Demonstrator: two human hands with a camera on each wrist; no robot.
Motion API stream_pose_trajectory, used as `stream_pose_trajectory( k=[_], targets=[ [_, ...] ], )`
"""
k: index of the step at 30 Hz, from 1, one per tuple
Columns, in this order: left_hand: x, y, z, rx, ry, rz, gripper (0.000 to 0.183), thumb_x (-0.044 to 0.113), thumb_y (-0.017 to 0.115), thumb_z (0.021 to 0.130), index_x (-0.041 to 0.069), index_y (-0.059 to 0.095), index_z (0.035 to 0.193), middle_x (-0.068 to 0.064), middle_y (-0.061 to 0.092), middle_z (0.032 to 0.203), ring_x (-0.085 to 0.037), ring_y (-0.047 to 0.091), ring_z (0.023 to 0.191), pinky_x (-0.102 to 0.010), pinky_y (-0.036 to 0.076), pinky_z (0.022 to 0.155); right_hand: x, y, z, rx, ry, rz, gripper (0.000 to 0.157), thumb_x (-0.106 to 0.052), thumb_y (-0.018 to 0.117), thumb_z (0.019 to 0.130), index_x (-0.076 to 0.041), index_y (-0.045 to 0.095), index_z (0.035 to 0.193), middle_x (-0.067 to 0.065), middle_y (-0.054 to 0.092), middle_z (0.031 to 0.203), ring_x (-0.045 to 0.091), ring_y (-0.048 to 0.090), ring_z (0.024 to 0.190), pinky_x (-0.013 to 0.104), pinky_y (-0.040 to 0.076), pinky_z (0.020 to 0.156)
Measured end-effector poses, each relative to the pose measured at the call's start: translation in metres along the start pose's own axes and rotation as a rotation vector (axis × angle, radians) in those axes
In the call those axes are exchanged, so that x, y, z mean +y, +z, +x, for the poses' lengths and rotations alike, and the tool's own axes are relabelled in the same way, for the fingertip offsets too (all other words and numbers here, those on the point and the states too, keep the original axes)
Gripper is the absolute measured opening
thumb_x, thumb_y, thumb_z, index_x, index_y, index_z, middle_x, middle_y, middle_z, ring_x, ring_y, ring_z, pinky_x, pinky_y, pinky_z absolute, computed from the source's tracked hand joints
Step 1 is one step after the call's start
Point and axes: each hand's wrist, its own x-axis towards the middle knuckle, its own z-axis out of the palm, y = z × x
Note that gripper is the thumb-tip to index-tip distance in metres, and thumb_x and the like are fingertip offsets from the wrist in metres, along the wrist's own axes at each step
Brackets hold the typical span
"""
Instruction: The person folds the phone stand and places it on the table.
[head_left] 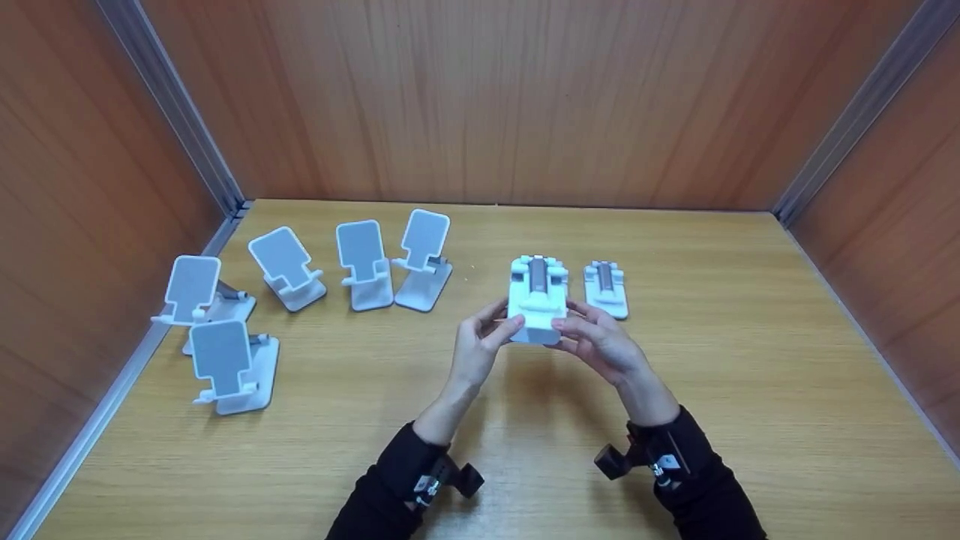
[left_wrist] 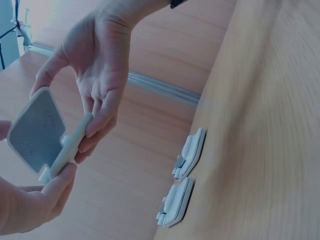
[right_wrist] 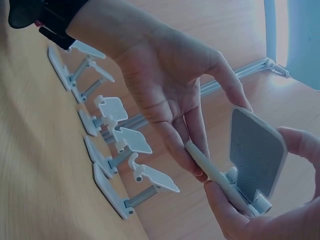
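Note:
Both hands hold a white phone stand (head_left: 538, 306) up over the middle of the table, one at each side. In the left wrist view its grey-faced panel (left_wrist: 39, 132) stands at an angle away from the base (left_wrist: 70, 147). My left hand (head_left: 474, 352) has the thumb at the panel's edge and curled fingers along the base. Opposite it, my right hand (head_left: 606, 351) grips the same two parts, thumb on the panel and fingers on the base. Just right of the held stand, a folded phone stand (head_left: 606, 291) lies on the table.
Several unfolded phone stands (head_left: 364, 262) stand at the left of the table, two of them close together near the left wall (head_left: 67, 187). Two folded stands (left_wrist: 181, 202) lie side by side in the left wrist view. A wooden back wall (head_left: 495, 105) rises behind the table.

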Motion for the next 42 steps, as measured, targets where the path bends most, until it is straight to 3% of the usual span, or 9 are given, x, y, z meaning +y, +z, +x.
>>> stream_pose_trajectory(
  k=[5, 13, 20, 25, 28, 31, 38, 42],
  targets=[
    [-0.001, 0.001, -0.001, 0.010, 0.016, -0.063, 0.050, 0.009, 0.062, 0.080, -0.011, 0.044, 0.122, -0.018, 0.055, 0.104, -0.018, 0.058, 0.082, -0.032, 0.049, 0.078, 0.001, 0.000, 0.001, 0.022, -0.006, 0.009, 0.062, 0.005, 0.050, 0.083, 0.008, 0.016, 0.134, 0.011, 0.052, 0.109, 0.018, 0.057, 0.094, 0.031, 0.047, 0.082],
    [-0.003, 0.003, 0.001, 0.050, -0.023, -0.119, 0.047, -0.010, 0.059, 0.075, -0.012, 0.046, 0.120, -0.021, 0.056, 0.104, -0.017, 0.059, 0.080, -0.024, 0.050, 0.072, 0.006, 0.001, 0.004, 0.076, -0.043, -0.032, 0.062, 0.013, 0.052, 0.079, 0.010, 0.020, 0.133, 0.013, 0.057, 0.105, 0.019, 0.059, 0.089, 0.028, 0.050, 0.075],
    [-0.002, 0.003, -0.001, 0.080, -0.004, -0.076, 0.047, -0.015, 0.059, 0.072, -0.010, 0.049, 0.118, -0.020, 0.057, 0.105, -0.021, 0.059, 0.081, -0.024, 0.051, 0.069, 0.008, 0.003, 0.004, 0.105, -0.053, -0.043, 0.066, 0.015, 0.053, 0.078, 0.008, 0.019, 0.134, 0.015, 0.057, 0.106, 0.020, 0.059, 0.090, 0.029, 0.050, 0.076],
    [-0.001, 0.002, 0.001, 0.028, 0.015, -0.059, 0.046, -0.010, 0.061, 0.075, -0.011, 0.047, 0.119, -0.021, 0.056, 0.106, -0.023, 0.059, 0.085, -0.027, 0.051, 0.073, 0.007, 0.000, 0.004, 0.091, -0.058, -0.030, 0.064, 0.013, 0.052, 0.080, 0.008, 0.020, 0.135, 0.015, 0.058, 0.107, 0.020, 0.059, 0.093, 0.031, 0.048, 0.080],
    [0.000, -0.003, 0.008, -0.022, 0.030, 0.041, 0.046, 0.001, 0.063, 0.079, -0.011, 0.046, 0.120, -0.020, 0.057, 0.105, -0.024, 0.058, 0.090, -0.028, 0.050, 0.076, 0.007, -0.004, 0.003, 0.097, -0.057, -0.016, 0.062, 0.013, 0.051, 0.082, 0.008, 0.020, 0.135, 0.012, 0.060, 0.104, 0.019, 0.059, 0.092, 0.031, 0.048, 0.081],
    [0.001, -0.013, 0.020, -0.008, 0.089, 0.190, 0.046, 0.011, 0.064, 0.081, -0.011, 0.047, 0.118, -0.019, 0.058, 0.103, -0.025, 0.057, 0.093, -0.029, 0.049, 0.078, 0.006, -0.010, 0.002, 0.114, -0.053, -0.003, 0.061, 0.013, 0.050, 0.082, 0.008, 0.020, 0.135, 0.009, 0.061, 0.100, 0.019, 0.060, 0.090, 0.031, 0.049, 0.080],
    [0.005, -0.055, 0.062, 0.256, 0.329, 0.595, 0.036, 0.010, 0.063, 0.081, -0.012, 0.054, 0.108, -0.025, 0.056, 0.101, -0.035, 0.053, 0.098, -0.038, 0.043, 0.086, -0.003, -0.042, -0.002, 0.173, -0.073, -0.023, 0.060, 0.013, 0.045, 0.084, 0.011, 0.013, 0.135, 0.004, 0.061, 0.095, 0.015, 0.060, 0.087, 0.028, 0.048, 0.081],
    [0.010, -0.083, 0.088, 0.359, 0.343, 0.823, 0.037, 0.011, 0.060, 0.083, -0.011, 0.052, 0.113, -0.025, 0.053, 0.110, -0.035, 0.048, 0.105, -0.039, 0.037, 0.093, -0.012, -0.070, -0.003, 0.249, -0.074, -0.030, 0.061, 0.013, 0.044, 0.084, 0.012, 0.011, 0.135, 0.002, 0.062, 0.093, 0.012, 0.060, 0.084, 0.026, 0.047, 0.082]
  ],
)
